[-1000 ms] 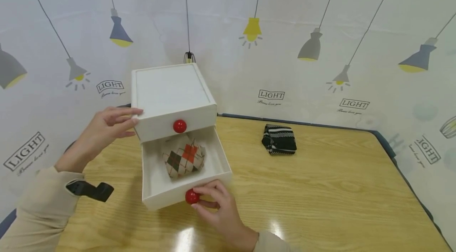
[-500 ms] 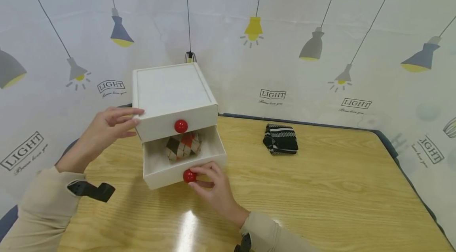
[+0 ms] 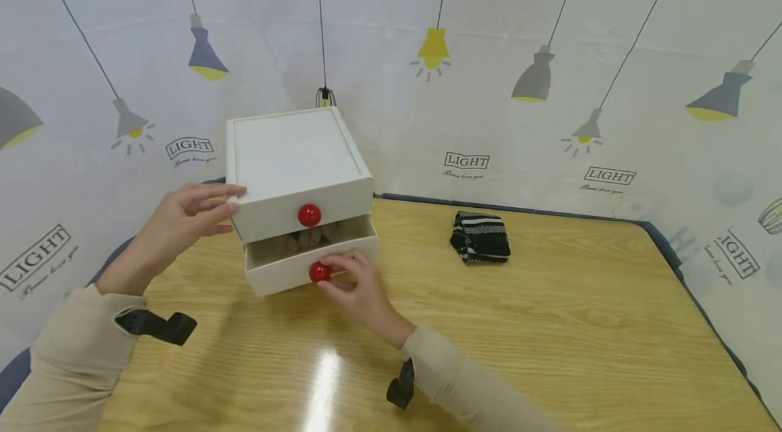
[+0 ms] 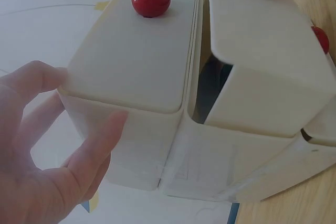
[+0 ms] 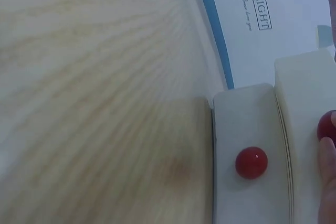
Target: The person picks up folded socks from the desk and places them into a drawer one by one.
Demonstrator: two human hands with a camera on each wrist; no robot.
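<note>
A white drawer cabinet (image 3: 296,147) with red ball knobs stands left of centre on the table. My left hand (image 3: 183,218) rests on its upper left front corner, fingers on the top edge and thumb against the side in the left wrist view. Below the closed top drawer (image 3: 269,218), the middle drawer (image 3: 277,277) sticks partly out. Thumb and fingers of my right hand (image 3: 362,293) pinch that drawer's red knob (image 3: 317,272). Inside lies a beige argyle sock bundle (image 3: 310,238), mostly hidden in shadow. A closed bottom drawer (image 5: 252,119) shows in the right wrist view.
A folded black-and-white patterned cloth bundle (image 3: 480,237), apparently socks, lies to the right of the cabinet on the wooden table (image 3: 550,323). Behind it hangs a pale curtain (image 3: 391,126) printed with lamps, close to the table's back edge.
The middle drawer has slid inward toward the cabinet, with my right hand moving along on its knob. Less of the argyle bundle shows now. My left hand has stayed on the corner.
</note>
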